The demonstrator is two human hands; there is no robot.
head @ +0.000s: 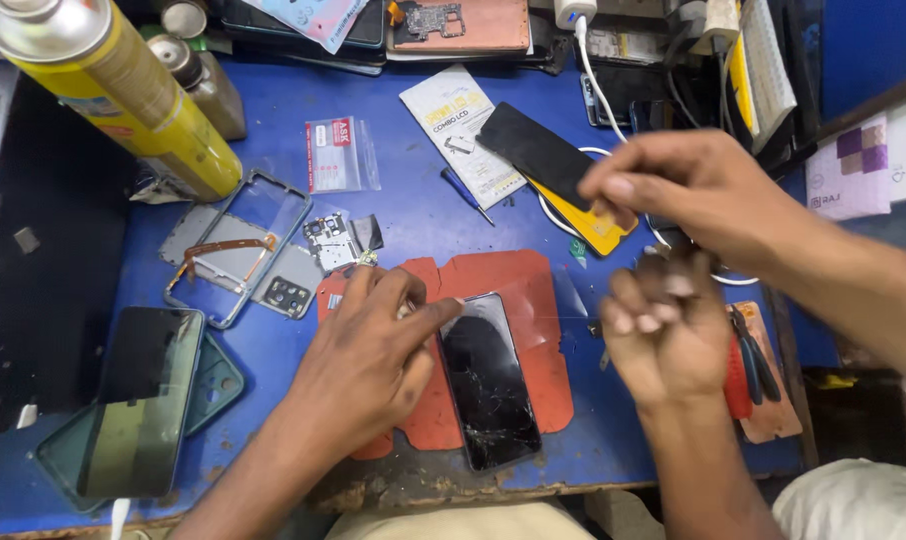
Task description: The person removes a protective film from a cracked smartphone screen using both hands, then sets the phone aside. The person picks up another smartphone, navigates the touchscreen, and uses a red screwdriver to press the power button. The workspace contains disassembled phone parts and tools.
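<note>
My left hand (368,350) lies low in the middle of the frame, palm down on the red mat (503,280), its fingers bunched together with the forefinger stretched out so that its tip presses the upper left corner of the cracked phone (488,380). The phone lies just right of that hand, lengthwise on the mat, its lower end reaching past the mat toward the worn front edge of the blue table (273,100). Its black glass is dark and glossy, with a web of fine cracks spreading over the lower half.

My right hand (658,335) hovers to the right of the phone, clear of it, fingers curled inward into a loose fist; whether they pinch anything I cannot tell, though a thin clear film (548,300) stretches from the phone's upper end toward them.

Above my right hand, in the upper right of the frame, another person's hand (688,185) holds a black flat panel (533,152) by its end, fingers closed on it. At the lower left lies a second phone (143,400) on a green case.
</note>
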